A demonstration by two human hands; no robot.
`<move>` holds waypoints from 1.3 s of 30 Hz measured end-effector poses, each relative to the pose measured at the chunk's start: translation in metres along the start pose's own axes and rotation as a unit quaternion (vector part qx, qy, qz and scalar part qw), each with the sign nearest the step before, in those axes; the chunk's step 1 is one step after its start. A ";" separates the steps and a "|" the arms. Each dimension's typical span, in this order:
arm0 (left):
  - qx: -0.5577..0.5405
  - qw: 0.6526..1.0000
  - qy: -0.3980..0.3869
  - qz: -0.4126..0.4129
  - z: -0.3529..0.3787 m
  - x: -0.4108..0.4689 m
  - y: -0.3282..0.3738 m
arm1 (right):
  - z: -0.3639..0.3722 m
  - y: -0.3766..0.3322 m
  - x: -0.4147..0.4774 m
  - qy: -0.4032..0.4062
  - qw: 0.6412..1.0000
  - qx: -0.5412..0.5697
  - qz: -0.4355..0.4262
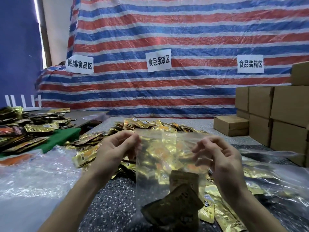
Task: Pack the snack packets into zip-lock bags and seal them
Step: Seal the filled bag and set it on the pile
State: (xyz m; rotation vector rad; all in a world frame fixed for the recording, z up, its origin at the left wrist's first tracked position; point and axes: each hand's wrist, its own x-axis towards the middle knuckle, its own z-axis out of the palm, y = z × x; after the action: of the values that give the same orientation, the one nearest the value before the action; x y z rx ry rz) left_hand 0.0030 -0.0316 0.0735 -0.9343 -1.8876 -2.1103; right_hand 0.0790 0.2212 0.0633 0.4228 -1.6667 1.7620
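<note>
I am watching both hands holding a clear zip-lock bag (155, 164) up between them; the left hand (115, 149) is pinching the bag's top corner on its side with curled fingertips; the right hand (222, 158) is curling its fingers at the other top corner and seems to be pinching it too, though the fingers are looking blurry there; the bag is hanging upright, with its mouth at the top, level with the fingertips; two dark snack packets (178, 203) are sitting inside it at the bottom, below the hands and nearer the right wrist, one leaning over the other; a big heap of gold packets (150, 125) is lying on the speckled table (108, 206) just behind the hands and showing through the bag; crinkly clear plastic sheets (33, 178) are lying out past the left hand; brown cardboard boxes (260, 104) are standing stacked well beyond the right hand; a striped tarp (167, 30) with three paper signs (158, 60) is hanging far behind both hands
</note>
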 end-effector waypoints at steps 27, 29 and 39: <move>0.199 0.966 -0.007 0.165 0.032 -0.033 0.051 | 0.060 -0.115 0.019 -0.324 0.807 -0.486 -0.082; 0.192 0.969 -0.021 0.152 0.033 -0.033 0.054 | 0.063 -0.116 0.020 -0.328 0.804 -0.489 -0.078; 0.207 0.966 -0.040 0.147 0.036 -0.034 0.059 | 0.067 -0.119 0.021 -0.314 0.786 -0.525 -0.086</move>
State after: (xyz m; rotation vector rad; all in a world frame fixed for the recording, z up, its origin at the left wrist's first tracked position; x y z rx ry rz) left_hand 0.0717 -0.0188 0.1053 -1.1241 -1.9725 -1.4574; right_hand 0.1281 0.1570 0.1748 0.6109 -2.6396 0.3226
